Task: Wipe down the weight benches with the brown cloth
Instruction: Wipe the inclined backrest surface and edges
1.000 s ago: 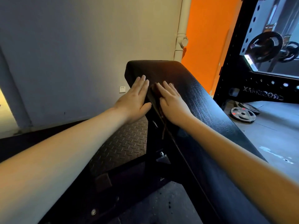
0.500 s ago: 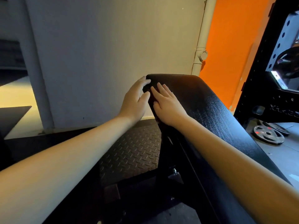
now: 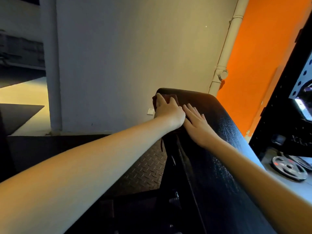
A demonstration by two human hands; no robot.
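Left hand [image 3: 168, 111] curled around brown cloth [image 3: 170, 97] at weight bench [image 3: 219, 141] corner — right hand [image 3: 198, 123] at its four o'clock, flat, empty.

The brown cloth [image 3: 172, 98], bunched in my left hand [image 3: 168, 110], sits on the upper left corner of the inclined black weight bench [image 3: 219, 135].
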